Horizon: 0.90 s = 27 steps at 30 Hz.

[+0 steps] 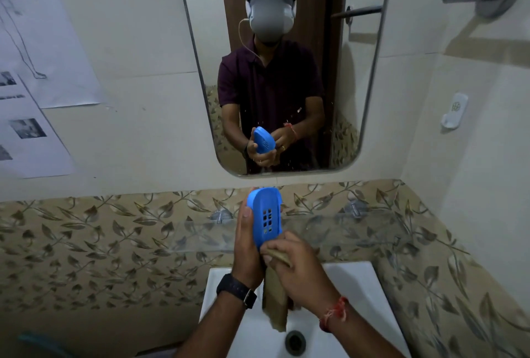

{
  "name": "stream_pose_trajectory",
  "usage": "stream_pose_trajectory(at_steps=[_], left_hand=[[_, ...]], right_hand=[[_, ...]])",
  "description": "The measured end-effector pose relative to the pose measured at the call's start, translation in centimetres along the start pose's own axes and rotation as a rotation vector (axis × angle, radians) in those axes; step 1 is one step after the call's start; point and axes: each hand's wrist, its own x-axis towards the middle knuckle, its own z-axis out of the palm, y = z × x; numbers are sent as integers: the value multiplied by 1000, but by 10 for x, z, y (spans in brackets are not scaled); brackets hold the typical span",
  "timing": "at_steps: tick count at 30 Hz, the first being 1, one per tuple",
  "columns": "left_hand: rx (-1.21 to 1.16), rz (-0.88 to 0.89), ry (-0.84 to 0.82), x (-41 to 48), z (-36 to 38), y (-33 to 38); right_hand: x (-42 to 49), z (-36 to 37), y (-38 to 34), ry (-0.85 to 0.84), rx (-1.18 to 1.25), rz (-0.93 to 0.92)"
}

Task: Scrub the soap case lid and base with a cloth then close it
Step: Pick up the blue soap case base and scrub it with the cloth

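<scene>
Left hand (pixel 246 245) grasping blue soap case half (pixel 265 218), right hand (pixel 298 266) clutching half-hidden cloth (pixel 275 303)

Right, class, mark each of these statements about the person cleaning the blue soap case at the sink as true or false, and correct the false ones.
1. The left hand holds the blue soap case piece upright. True.
2. The right hand presses a brown cloth against the piece. True.
3. The piece has no holes. False: it has a grid of small openings.
4. A watch is on the right wrist. False: the watch is on the left wrist.
5. The hands work above a white sink. True.
</scene>
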Motion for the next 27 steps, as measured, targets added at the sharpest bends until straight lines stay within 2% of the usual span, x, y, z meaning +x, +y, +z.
stream_pose_trajectory(at_steps=[2, 6, 8, 11, 15, 21, 27], left_hand=[[4, 40, -17, 2, 4, 2], [-33, 18, -23, 4, 4, 4], [-60, -1, 3, 5, 3, 4], [-33, -8, 34, 6, 6, 4], [-16, -22, 33, 5, 7, -1], [112, -27, -11, -6, 13, -10], [78, -9, 31, -4, 9, -12]], right_hand=[[0, -3, 2, 1, -38, -28], [-1, -8, 12, -8, -396, -314], [4, -15, 16, -37, -610, -359], [14, -30, 25, -8, -772, -395], [22, -35, 29, 22, -809, -395], [59, -50, 16, 186, -831, -397], [37, -37, 22, 140, -808, -401]])
